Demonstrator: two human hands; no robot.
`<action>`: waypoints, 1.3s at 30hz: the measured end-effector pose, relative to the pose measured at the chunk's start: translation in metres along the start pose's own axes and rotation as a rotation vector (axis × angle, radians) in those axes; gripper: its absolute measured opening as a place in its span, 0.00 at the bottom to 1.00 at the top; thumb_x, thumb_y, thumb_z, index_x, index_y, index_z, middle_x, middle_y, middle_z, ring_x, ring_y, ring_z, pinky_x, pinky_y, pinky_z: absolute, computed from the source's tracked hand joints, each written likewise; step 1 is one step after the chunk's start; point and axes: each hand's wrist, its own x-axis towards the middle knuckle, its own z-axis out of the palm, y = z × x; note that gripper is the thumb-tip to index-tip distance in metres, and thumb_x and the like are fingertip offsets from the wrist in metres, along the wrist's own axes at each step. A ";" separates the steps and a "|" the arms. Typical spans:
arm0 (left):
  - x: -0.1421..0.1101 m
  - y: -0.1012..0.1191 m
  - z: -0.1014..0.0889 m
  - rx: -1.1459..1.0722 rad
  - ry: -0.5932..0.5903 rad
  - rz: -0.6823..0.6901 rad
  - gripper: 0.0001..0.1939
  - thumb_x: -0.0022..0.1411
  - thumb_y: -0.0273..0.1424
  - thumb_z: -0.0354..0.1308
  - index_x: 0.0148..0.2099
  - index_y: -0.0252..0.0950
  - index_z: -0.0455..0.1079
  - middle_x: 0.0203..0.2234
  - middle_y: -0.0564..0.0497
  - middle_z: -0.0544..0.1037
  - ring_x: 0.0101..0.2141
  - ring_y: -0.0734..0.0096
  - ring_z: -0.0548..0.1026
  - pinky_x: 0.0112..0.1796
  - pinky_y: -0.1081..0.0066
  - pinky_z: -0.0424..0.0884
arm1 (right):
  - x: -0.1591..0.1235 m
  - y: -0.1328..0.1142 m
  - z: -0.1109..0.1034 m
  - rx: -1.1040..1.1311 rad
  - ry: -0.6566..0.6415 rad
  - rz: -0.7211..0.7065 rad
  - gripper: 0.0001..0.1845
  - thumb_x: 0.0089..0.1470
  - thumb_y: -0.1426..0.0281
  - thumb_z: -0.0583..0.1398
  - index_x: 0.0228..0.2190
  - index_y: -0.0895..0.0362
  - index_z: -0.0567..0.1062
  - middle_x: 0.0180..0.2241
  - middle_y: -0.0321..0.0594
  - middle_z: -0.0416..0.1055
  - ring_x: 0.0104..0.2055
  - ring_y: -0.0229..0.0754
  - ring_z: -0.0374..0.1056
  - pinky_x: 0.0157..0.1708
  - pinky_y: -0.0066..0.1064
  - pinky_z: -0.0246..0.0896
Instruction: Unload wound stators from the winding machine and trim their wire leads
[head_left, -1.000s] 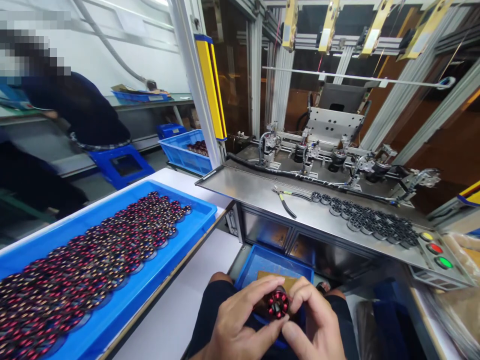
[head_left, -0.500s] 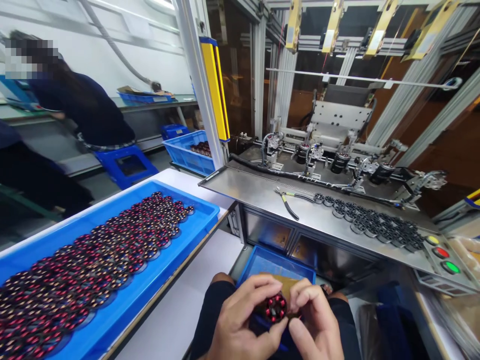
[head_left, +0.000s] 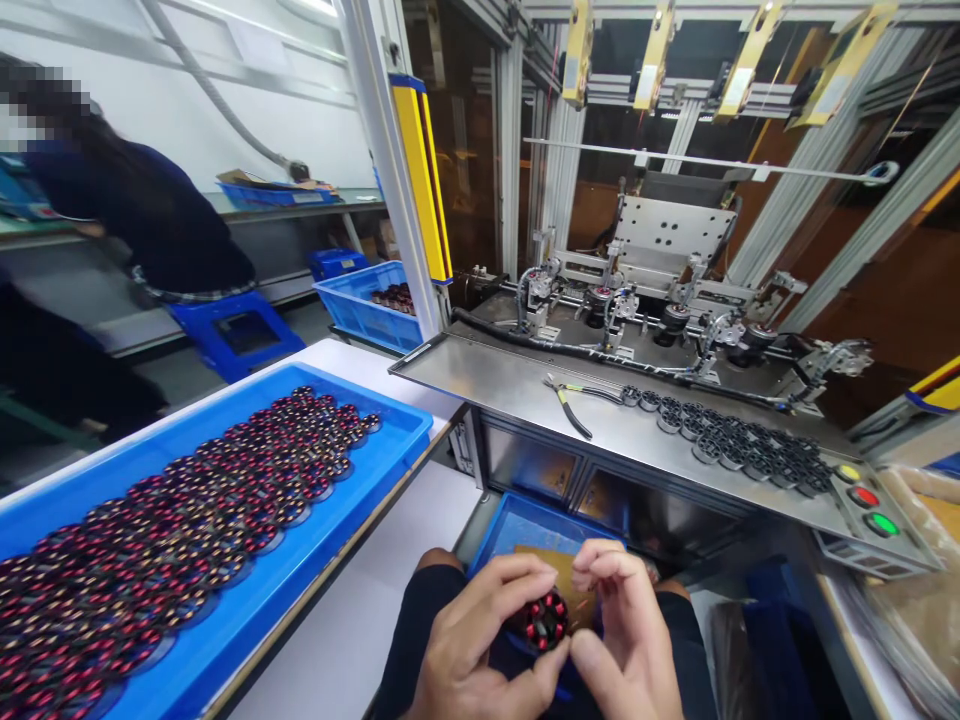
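My left hand (head_left: 480,640) is closed around a small round motor stator (head_left: 545,620) with red wire windings and a dark core. Its wound face is turned up, between my thumb and fingers. Just right of the stator is my right hand (head_left: 626,630), with its thumb tip close to the stator's edge and its curled fingers raised apart from the thumb. Nothing shows between them, though thin wire ends seem to stick out from the stator's side. Both hands are above my lap, in front of a blue bin (head_left: 525,520) with brown cardboard.
On the left, a blue tray (head_left: 405,415) holds many wound stators. Pliers (head_left: 574,405) and rows of dark unwound cores (head_left: 739,440) lie on the machine's metal ledge (head_left: 487,375). Buttons (head_left: 862,496) are at its right end. A co-worker (head_left: 142,215) sits at the far left.
My right fingers have lifted slightly and spread away from the thumb beside the stator. The stator stays in my left hand. The view has shifted slightly.
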 end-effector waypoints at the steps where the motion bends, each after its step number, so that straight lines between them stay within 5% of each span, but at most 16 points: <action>1: 0.000 0.001 -0.001 0.011 -0.008 0.012 0.24 0.52 0.18 0.64 0.52 0.34 0.71 0.41 0.45 0.79 0.40 0.67 0.80 0.42 0.75 0.79 | 0.003 -0.005 0.000 -0.047 0.004 -0.050 0.13 0.57 0.63 0.63 0.44 0.48 0.68 0.43 0.39 0.64 0.45 0.41 0.63 0.45 0.32 0.62; 4: 0.000 0.004 -0.001 0.012 -0.016 0.043 0.26 0.50 0.17 0.65 0.52 0.34 0.71 0.40 0.45 0.79 0.39 0.68 0.81 0.42 0.76 0.78 | 0.009 -0.016 0.005 -0.091 0.025 -0.031 0.03 0.63 0.67 0.58 0.35 0.51 0.69 0.36 0.36 0.64 0.39 0.37 0.63 0.40 0.27 0.61; 6: -0.002 0.005 0.000 -0.024 -0.003 0.009 0.27 0.49 0.15 0.65 0.52 0.35 0.71 0.41 0.45 0.79 0.40 0.68 0.81 0.43 0.76 0.78 | 0.009 -0.016 0.009 -0.045 0.060 0.052 0.10 0.65 0.69 0.54 0.30 0.52 0.68 0.31 0.34 0.62 0.33 0.35 0.61 0.35 0.24 0.60; 10: -0.006 0.002 0.002 -0.234 0.067 -0.177 0.27 0.49 0.15 0.64 0.51 0.39 0.72 0.41 0.47 0.80 0.42 0.65 0.81 0.42 0.74 0.79 | 0.004 -0.004 0.012 0.120 0.065 0.097 0.06 0.64 0.63 0.56 0.35 0.51 0.69 0.34 0.35 0.65 0.35 0.36 0.62 0.35 0.25 0.62; 14: -0.002 0.000 -0.001 -0.369 0.106 -0.289 0.24 0.48 0.15 0.65 0.47 0.40 0.75 0.40 0.46 0.81 0.40 0.64 0.81 0.40 0.73 0.80 | -0.003 0.002 0.009 0.153 0.003 0.053 0.13 0.55 0.58 0.65 0.38 0.51 0.72 0.34 0.36 0.65 0.34 0.38 0.65 0.35 0.28 0.65; 19: 0.002 0.004 -0.004 -0.398 0.103 -0.268 0.22 0.48 0.18 0.68 0.46 0.37 0.77 0.38 0.45 0.81 0.39 0.63 0.81 0.40 0.73 0.80 | -0.005 -0.009 -0.001 -0.059 -0.072 -0.007 0.06 0.60 0.68 0.60 0.31 0.54 0.73 0.29 0.38 0.68 0.33 0.39 0.67 0.33 0.30 0.64; 25: -0.001 0.007 -0.005 -0.294 0.069 -0.175 0.26 0.48 0.16 0.65 0.49 0.39 0.74 0.38 0.47 0.81 0.39 0.65 0.81 0.39 0.73 0.80 | -0.001 -0.021 0.001 -0.058 -0.070 0.054 0.08 0.60 0.64 0.61 0.30 0.55 0.73 0.27 0.38 0.68 0.30 0.39 0.67 0.30 0.29 0.65; 32: -0.001 0.006 -0.007 -0.221 0.013 -0.100 0.29 0.46 0.15 0.63 0.51 0.39 0.72 0.38 0.48 0.81 0.39 0.66 0.81 0.40 0.74 0.79 | 0.005 -0.029 -0.005 -0.227 -0.094 -0.171 0.05 0.61 0.70 0.59 0.31 0.53 0.74 0.26 0.37 0.70 0.29 0.39 0.68 0.30 0.29 0.65; 39: 0.005 0.012 -0.011 -0.466 -0.060 -0.231 0.22 0.47 0.20 0.67 0.46 0.38 0.75 0.34 0.46 0.82 0.34 0.64 0.80 0.36 0.72 0.78 | 0.019 -0.044 -0.009 -0.246 -0.177 -0.338 0.08 0.59 0.66 0.62 0.40 0.54 0.77 0.26 0.43 0.73 0.28 0.43 0.70 0.27 0.34 0.69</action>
